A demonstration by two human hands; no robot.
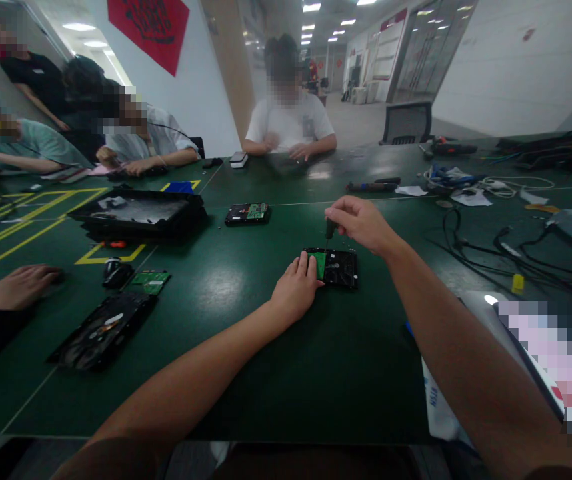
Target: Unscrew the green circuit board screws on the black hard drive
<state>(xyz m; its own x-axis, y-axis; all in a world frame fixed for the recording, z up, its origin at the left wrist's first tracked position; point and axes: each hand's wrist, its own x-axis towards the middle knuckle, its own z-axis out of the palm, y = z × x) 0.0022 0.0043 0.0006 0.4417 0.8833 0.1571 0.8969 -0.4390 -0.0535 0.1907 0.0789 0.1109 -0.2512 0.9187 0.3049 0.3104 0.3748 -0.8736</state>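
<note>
Green table (246, 347) fills most of what we see, with yellow tape lines at its far left and other people seated around the far side. We're using the hard drive (339, 268) under our hands as the landmark: it lies flat near the table's middle, green circuit board up. Well to its left sits a big black tray (136, 213), and nearer us on that side an opened drive (101, 331) with a loose green board (151, 281) just beyond it. Another drive (247, 213) lies further out, left of ours. Cables (496, 250) sprawl to the right. Our left hand (297, 288) rests flat, fingers spread on the drive's left edge. Our right hand (361, 223) is closed around a screwdriver (329, 233), held upright, tip down on the drive. A co-worker's hand (21, 285) rests far left.
</note>
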